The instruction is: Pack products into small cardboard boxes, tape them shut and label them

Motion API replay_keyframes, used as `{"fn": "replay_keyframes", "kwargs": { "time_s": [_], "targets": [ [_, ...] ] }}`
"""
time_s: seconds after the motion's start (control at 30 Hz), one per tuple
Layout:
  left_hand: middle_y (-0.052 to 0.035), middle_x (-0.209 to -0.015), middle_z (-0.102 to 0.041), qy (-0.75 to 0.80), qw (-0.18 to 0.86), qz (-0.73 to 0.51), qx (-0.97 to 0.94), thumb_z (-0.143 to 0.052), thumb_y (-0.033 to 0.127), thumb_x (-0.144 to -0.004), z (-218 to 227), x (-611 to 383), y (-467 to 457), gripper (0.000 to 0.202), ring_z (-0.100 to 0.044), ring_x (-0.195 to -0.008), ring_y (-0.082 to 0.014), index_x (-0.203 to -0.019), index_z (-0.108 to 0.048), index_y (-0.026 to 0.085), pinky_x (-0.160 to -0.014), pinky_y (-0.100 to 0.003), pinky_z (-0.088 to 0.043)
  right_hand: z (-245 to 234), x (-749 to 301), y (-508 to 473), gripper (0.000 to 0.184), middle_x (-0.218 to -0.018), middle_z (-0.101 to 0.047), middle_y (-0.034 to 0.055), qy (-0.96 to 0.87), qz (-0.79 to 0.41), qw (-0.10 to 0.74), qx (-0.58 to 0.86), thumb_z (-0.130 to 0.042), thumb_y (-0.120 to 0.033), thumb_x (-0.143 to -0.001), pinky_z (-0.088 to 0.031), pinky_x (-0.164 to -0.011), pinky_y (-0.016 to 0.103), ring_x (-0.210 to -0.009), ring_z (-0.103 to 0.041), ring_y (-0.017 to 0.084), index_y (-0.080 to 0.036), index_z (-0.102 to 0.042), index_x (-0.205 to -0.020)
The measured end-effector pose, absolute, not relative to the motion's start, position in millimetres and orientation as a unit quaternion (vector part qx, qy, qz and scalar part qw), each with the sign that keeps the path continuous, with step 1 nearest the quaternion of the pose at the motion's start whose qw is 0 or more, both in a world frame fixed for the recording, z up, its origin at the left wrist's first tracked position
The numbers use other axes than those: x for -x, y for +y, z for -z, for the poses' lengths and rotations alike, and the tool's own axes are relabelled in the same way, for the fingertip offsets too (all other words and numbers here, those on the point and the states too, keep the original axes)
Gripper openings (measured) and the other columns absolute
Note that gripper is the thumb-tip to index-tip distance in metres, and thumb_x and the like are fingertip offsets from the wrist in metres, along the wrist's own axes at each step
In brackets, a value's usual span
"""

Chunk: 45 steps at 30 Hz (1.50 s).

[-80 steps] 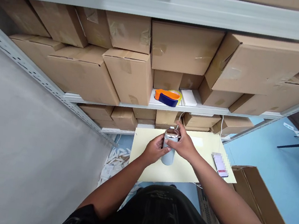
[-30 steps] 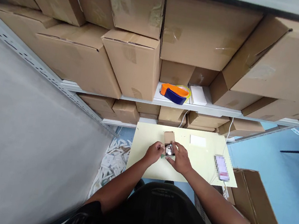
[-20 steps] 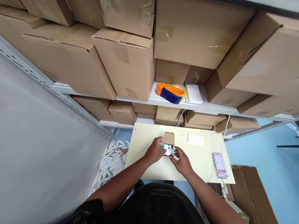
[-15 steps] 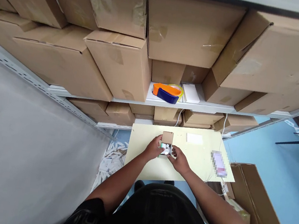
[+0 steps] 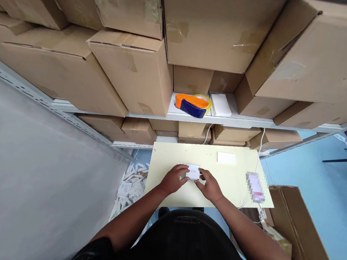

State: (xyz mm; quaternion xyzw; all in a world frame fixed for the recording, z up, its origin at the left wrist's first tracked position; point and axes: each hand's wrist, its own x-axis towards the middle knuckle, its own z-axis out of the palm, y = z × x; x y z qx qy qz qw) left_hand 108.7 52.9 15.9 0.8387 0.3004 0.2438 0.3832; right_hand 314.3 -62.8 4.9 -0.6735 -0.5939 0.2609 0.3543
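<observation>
A small white box (image 5: 193,172) with faint print on its top stands near the middle of the pale yellow table (image 5: 170,153), its lid down. My left hand (image 5: 174,178) grips its left side, fingers at the far corner and thumb at the near one. From the right, my right hand (image 5: 210,186) holds the opposite side the same way. Whatever lies inside the box is hidden by the lid.
A white card (image 5: 226,158) and a blurred-out phone (image 5: 255,187) lie on the table. Above, an orange and blue tape dispenser (image 5: 193,104) sits on the shelf (image 5: 220,120) among cardboard boxes (image 5: 126,71). An open carton (image 5: 304,236) stands right; white strips (image 5: 129,184) litter the floor at left.
The box's lid was up, showing a round silvery-white item inside; now it is folded down and the white top faces me. Both hands stay at the box's sides. The view has shifted slightly.
</observation>
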Motion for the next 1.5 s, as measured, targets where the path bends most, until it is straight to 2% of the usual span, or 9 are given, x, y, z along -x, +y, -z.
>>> {"fn": "replay_keyframes", "kwargs": {
  "time_s": [0.47, 0.67, 0.77, 0.9, 1.0, 1.13, 1.27, 1.37, 1.5],
  "targets": [
    [-0.0109, -0.122, -0.067, 0.231, 0.251, -0.232, -0.911, -0.061, 0.028, -0.096, -10.0, -109.2, 49.8, 0.016, -0.063, -0.114, -0.0257, -0.103, -0.073, 0.020, -0.099, -0.043, -0.056, -5.5, -311.7, -60.4, 0.033, -0.110, -0.068, 0.0104, -0.612, -0.216, 0.337, 0.682, -0.052, -0.040, -0.100, -0.057, -0.088, 0.043, -0.097, -0.067, 0.025, -0.023, -0.060, -0.127],
    [-0.0119, -0.122, -0.061, 0.285, 0.275, -0.222, -0.891, -0.063, 0.026, -0.092, -20.2, -113.7, 37.6, 0.012, -0.062, -0.112, -0.0267, -0.102, -0.065, 0.019, -0.095, -0.043, -0.057, -4.8, -306.1, -55.1, 0.032, -0.100, -0.065, 0.0047, -0.507, -0.306, 0.360, 0.721, -0.057, -0.038, -0.090, -0.056, -0.077, 0.038, -0.082, -0.066, 0.022, -0.024, -0.054, -0.118],
    [-0.0122, -0.129, -0.055, 0.353, 0.298, -0.212, -0.861, -0.062, 0.026, -0.090, -24.9, -120.4, 31.5, 0.025, -0.063, -0.111, -0.0262, -0.114, -0.058, 0.020, -0.091, -0.043, -0.058, 1.5, -306.8, -56.8, 0.031, -0.104, -0.067, 0.0033, -0.440, -0.360, 0.403, 0.717, -0.056, -0.037, -0.088, -0.054, -0.078, 0.036, -0.079, -0.066, 0.019, -0.025, -0.052, -0.116],
    [-0.0171, -0.145, -0.046, 0.385, 0.276, -0.188, -0.861, -0.066, 0.033, -0.087, -30.0, -135.4, 26.8, 0.048, -0.056, -0.125, -0.0350, -0.130, -0.051, 0.019, -0.097, -0.051, -0.054, 11.1, -308.0, -63.9, 0.021, -0.101, -0.070, 0.0038, -0.416, -0.393, 0.424, 0.702, -0.048, -0.038, -0.089, -0.053, -0.084, 0.037, -0.090, -0.066, 0.022, -0.024, -0.058, -0.103],
    [-0.0178, -0.148, -0.045, 0.385, 0.276, -0.171, -0.864, -0.069, 0.036, -0.084, -33.6, -144.8, 27.3, 0.053, -0.053, -0.128, -0.0392, -0.132, -0.051, 0.021, -0.099, -0.055, -0.052, 14.5, -308.4, -68.3, 0.024, -0.098, -0.071, 0.0030, -0.397, -0.415, 0.425, 0.700, -0.045, -0.040, -0.091, -0.054, -0.084, 0.037, -0.089, -0.067, 0.022, -0.025, -0.059, -0.102],
    [-0.0162, -0.148, -0.045, 0.400, 0.352, -0.216, -0.818, -0.072, 0.030, -0.080, -27.8, -143.2, 29.6, 0.060, -0.052, -0.131, -0.0359, -0.134, -0.049, 0.022, -0.104, -0.052, -0.050, 17.2, -311.4, -69.8, 0.033, -0.107, -0.073, 0.0045, -0.405, -0.421, 0.398, 0.708, -0.049, -0.033, -0.085, -0.053, -0.088, 0.037, -0.092, -0.068, 0.022, -0.024, -0.063, -0.113],
    [-0.0137, -0.145, -0.048, 0.424, 0.532, -0.234, -0.694, -0.063, 0.017, -0.079, 2.7, -127.6, 25.8, 0.066, -0.057, -0.127, -0.0268, -0.141, -0.041, 0.023, -0.101, -0.043, -0.052, 29.9, -314.1, -67.0, 0.057, -0.125, -0.070, 0.0050, -0.420, -0.455, 0.336, 0.710, -0.056, -0.022, -0.072, -0.054, -0.088, 0.035, -0.092, -0.069, 0.021, -0.024, -0.060, -0.129],
    [-0.0127, -0.143, -0.054, 0.432, 0.640, -0.190, -0.607, -0.063, 0.011, -0.072, 33.9, -117.6, 16.9, 0.071, -0.054, -0.132, -0.0290, -0.140, -0.044, 0.022, -0.101, -0.044, -0.050, 45.8, -312.0, -61.6, 0.065, -0.129, -0.069, 0.0057, -0.402, -0.490, 0.292, 0.716, -0.059, -0.019, -0.068, -0.054, -0.088, 0.035, -0.099, -0.069, 0.023, -0.024, -0.057, -0.133],
    [-0.0138, -0.147, -0.052, 0.447, 0.659, -0.197, -0.572, -0.066, 0.009, -0.068, 58.6, -113.7, 15.3, 0.079, -0.050, -0.137, -0.0323, -0.142, -0.045, 0.022, -0.097, -0.043, -0.051, 60.1, -303.2, -42.2, 0.060, -0.120, -0.072, 0.0054, -0.414, -0.489, 0.282, 0.714, -0.061, -0.017, -0.069, -0.054, -0.090, 0.036, -0.098, -0.069, 0.023, -0.023, -0.059, -0.128]
  ]
}}
